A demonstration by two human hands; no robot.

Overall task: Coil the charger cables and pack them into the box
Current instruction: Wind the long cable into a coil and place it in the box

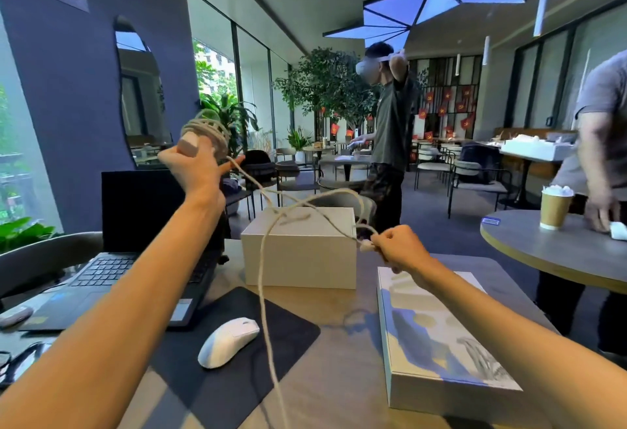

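Observation:
My left hand [195, 165] is raised above the laptop, gripping a white charger brick [188, 146] with several turns of white cable coiled [207, 130] around the fingers. The loose cable [263, 279] runs from that hand down over the white box [300, 249] and hangs toward the table's front edge. My right hand [398, 247], right of the box, is closed on the cable near its white plug end [365, 244]. A loop of cable arcs above the box between both hands. The box is closed, standing mid-table.
An open black laptop [135, 252] sits at left, with a white mouse [228, 340] on a dark mat [237, 360]. A flat printed box [441, 337] lies at right. Two people stand beyond; a round table [556, 252] with a paper cup [554, 208] is at right.

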